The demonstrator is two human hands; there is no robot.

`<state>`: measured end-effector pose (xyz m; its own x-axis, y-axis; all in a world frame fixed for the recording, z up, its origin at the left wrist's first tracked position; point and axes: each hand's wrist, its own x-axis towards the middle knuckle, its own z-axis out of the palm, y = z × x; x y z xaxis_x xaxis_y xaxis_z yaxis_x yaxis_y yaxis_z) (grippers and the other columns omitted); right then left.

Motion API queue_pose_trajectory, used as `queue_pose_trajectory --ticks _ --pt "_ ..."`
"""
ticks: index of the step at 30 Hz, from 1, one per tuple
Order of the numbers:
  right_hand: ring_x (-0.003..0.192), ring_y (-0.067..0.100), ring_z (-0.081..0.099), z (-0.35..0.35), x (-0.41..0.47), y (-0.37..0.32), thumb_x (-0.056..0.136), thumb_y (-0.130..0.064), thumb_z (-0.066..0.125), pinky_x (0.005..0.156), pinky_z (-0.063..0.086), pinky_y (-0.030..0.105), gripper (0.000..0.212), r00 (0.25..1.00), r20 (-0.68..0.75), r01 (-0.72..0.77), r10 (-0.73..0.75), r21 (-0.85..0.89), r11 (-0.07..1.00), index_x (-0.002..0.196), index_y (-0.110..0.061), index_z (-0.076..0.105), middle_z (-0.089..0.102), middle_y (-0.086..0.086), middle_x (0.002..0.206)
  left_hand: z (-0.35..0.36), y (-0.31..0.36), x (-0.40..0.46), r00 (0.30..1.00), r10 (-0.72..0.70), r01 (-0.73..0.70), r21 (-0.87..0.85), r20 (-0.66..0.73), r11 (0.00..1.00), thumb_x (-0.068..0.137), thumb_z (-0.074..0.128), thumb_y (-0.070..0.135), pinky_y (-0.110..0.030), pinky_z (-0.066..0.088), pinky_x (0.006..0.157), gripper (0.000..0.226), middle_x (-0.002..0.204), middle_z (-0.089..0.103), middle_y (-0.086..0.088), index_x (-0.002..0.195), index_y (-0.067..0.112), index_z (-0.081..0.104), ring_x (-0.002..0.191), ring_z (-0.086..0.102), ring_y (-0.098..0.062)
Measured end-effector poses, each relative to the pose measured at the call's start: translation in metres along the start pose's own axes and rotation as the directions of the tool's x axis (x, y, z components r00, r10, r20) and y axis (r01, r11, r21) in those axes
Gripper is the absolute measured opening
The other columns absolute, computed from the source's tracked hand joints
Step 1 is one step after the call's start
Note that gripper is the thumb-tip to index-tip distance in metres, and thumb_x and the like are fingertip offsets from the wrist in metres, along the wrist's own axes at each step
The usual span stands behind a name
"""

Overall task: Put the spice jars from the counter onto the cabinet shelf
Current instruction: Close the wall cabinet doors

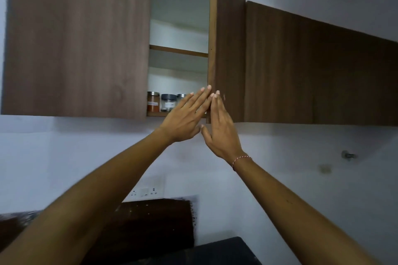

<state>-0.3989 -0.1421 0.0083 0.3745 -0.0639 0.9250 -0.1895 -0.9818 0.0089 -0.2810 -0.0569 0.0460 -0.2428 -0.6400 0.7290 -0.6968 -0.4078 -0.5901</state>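
Note:
Three spice jars stand on the cabinet's bottom shelf (pixel 154 114): one with orange powder and a silver lid (pixel 153 102), one clear with a dark lid (pixel 168 103), and a third (pixel 181 97) mostly hidden behind my left hand. My left hand (pixel 187 115) is flat with fingers spread, its fingertips at the edge of the open cabinet door (pixel 228 49). My right hand (pixel 221 127), also flat, rests against that door's outer face near its lower corner. Neither hand holds anything.
The upper shelf (pixel 178 51) holds nothing in sight. The left cabinet door (pixel 75 38) is closed, and more closed cabinets (pixel 312 71) run to the right. Below are a wall socket panel (pixel 144 192), a dark wooden board (pixel 150 226) and a black counter corner (pixel 226 251).

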Motion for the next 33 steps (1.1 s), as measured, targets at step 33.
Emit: queue_pose_trajectory --ticks 33 --pt "0.146 0.022 -0.013 0.269 0.102 -0.017 0.095 -0.051 0.033 0.115 0.001 0.055 0.077 0.902 0.415 0.001 0.12 -0.279 0.96 0.148 -0.018 -0.011 -0.021 0.004 0.157 0.188 -0.161 -0.087 0.863 -0.183 0.111 0.177 0.47 0.978 0.089 0.04 0.059 -0.041 -0.007 0.118 0.095 0.157 -0.02 -0.008 0.147 0.009 -0.015 0.145 -0.016 -0.026"
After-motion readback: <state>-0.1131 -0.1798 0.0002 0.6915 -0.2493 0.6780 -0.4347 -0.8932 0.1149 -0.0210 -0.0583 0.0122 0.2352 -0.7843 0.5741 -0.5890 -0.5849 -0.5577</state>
